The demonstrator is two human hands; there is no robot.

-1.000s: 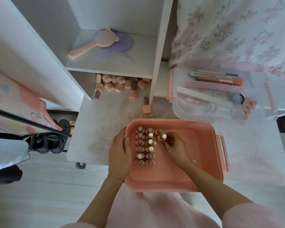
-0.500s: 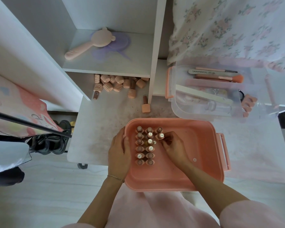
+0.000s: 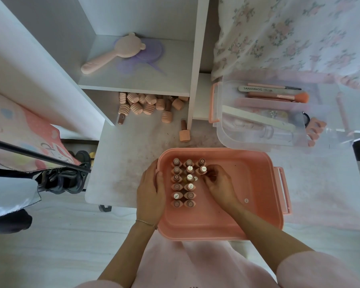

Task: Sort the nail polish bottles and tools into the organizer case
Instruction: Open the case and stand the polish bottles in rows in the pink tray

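Head view: the right hand (image 3: pixel 219 183) reaches into the pink organizer case (image 3: pixel 256 215), fingers curled beside the second bottle (image 3: pixel 202 169) of the third row; whether they pinch it or only touch it is unclear. The left hand (image 3: pixel 151 192) grips the case's left rim, thumb hooked over the edge. Inside the case, nail polish bottles (image 3: pixel 183 183) stand upright in neat rows against the left wall. On the white table (image 3: pixel 129 159) beyond, a heap of loose bottles (image 3: pixel 146 106) lies under the shelf, and one single bottle (image 3: pixel 184 133) lies near the shelf post. To the right sits a clear tray (image 3: pixel 222 134) holding a nail file (image 3: pixel 255 88), a brush (image 3: pixel 279 97) and toe separators (image 3: pixel 315 132).
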